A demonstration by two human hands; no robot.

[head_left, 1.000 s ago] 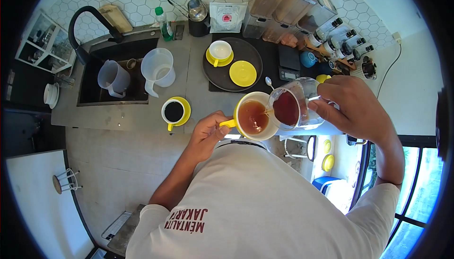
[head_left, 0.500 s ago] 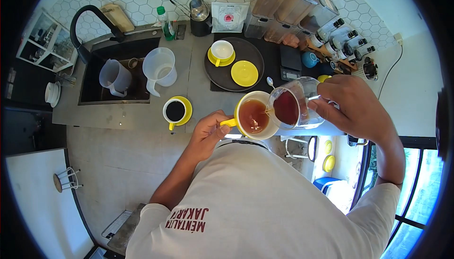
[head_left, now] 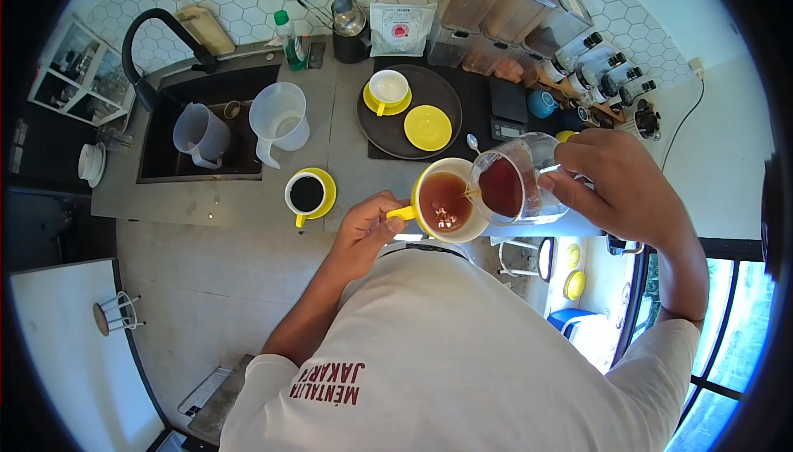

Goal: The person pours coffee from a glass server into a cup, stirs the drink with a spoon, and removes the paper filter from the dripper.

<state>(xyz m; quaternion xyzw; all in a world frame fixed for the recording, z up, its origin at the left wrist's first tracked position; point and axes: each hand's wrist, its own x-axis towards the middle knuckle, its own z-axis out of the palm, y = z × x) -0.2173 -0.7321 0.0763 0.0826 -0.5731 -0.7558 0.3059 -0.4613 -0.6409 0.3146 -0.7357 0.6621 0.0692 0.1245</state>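
My left hand (head_left: 368, 233) is closed on the handle of a yellow cup (head_left: 419, 219) with a white inside, held at the counter's front edge. Reddish-brown liquid fills part of this cup. In my right hand (head_left: 607, 175) is a clear glass server (head_left: 537, 204), gripped at its handle side and tilted left. Dark red liquid lies in it, and a thin stream runs from its lip into the cup. To the left, a second yellow cup (head_left: 301, 214) of black liquid stands on a yellow saucer (head_left: 330, 194).
A round dark tray (head_left: 388, 140) bears a cup on a saucer plus a bare yellow saucer. Two plastic pitchers (head_left: 279, 113) are at the left, one inside the sink (head_left: 153, 155). A black scale (head_left: 506, 105), a spoon (head_left: 472, 143), jars and bins line the right back.
The liquid in the held cup looks slightly higher. Both hands have hardly moved, and the stream continues from the glass server.
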